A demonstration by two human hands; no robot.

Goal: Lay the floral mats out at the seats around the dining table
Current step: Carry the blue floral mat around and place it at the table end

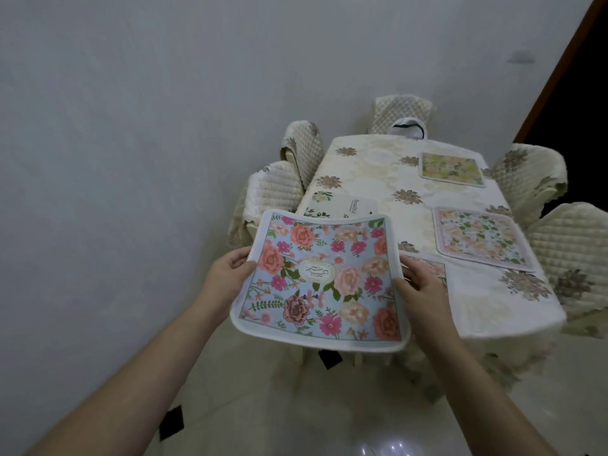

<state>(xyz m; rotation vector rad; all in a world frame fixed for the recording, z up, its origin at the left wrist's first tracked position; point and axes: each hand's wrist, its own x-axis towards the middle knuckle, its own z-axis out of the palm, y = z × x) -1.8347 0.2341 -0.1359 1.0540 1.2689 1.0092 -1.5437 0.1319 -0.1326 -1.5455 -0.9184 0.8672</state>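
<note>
Both hands, left hand (230, 269) and right hand (419, 284), outstretched, grip the blue floral mat's (320, 281) side edges.

Bare cloth is lying open down the middle of the table (378, 179). Three mats (478, 238) are taking its right and left edges, quilted chairs (529, 172) are crowding its sides, and a wall (131, 126) is closing in beyond its left.

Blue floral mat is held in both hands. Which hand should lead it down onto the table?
Probably the left hand: the blue floral mat hangs nearer the table's left side, where the white mat lies. The right hand grips the opposite edge, by the pink-bordered mat.
</note>
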